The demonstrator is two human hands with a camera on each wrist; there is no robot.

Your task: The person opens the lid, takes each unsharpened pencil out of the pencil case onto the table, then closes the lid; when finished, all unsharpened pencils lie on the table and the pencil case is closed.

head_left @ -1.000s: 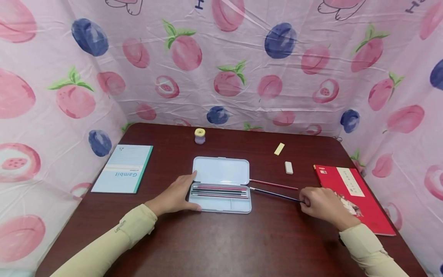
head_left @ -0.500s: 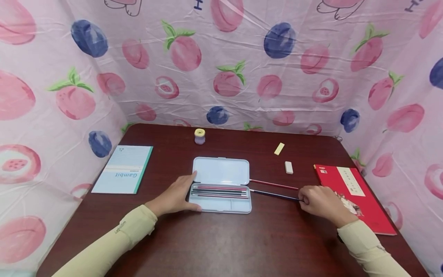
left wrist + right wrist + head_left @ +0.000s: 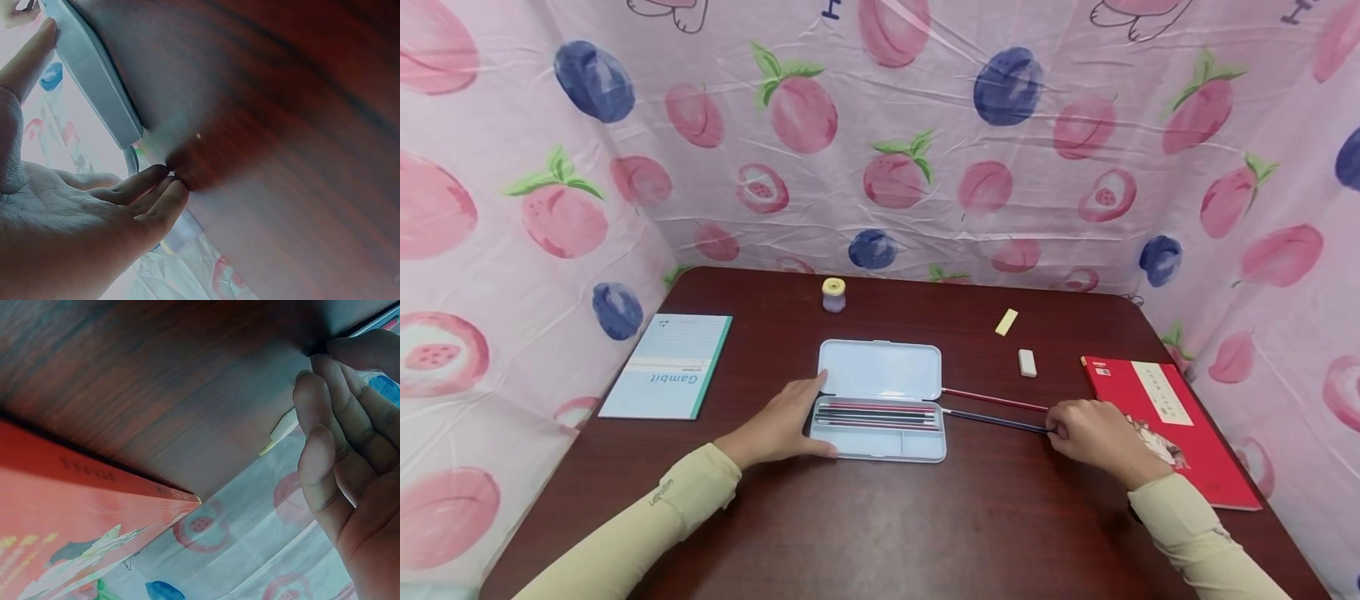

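Note:
A pale blue pencil case [image 3: 880,444] lies with its lid [image 3: 880,371] folded back on the dark table. Several pencils [image 3: 876,414] lie in its long rear compartment. My left hand [image 3: 780,425] spans the case's left end; the thumb touches its near edge, and the other fingers reach along the left side toward the lid. My right hand [image 3: 1093,437] pinches the far right end of a dark blue pencil [image 3: 992,420], whose white-tipped end lies at the case's right side. Just behind it, a red pencil [image 3: 992,399] lies on the table, its right end close to my knuckles.
A red book [image 3: 1157,417] lies at the right, partly beneath my right forearm. Beyond my right hand are a white eraser [image 3: 1027,363] and a yellow strip [image 3: 1006,322]. A light blue notebook [image 3: 670,367] lies left, and a small yellow-topped container [image 3: 833,295] stands at the back.
My right hand has shifted very slightly left with the dark blue pencil, which lies a bit closer to the red one. My left hand and the case stay in place.

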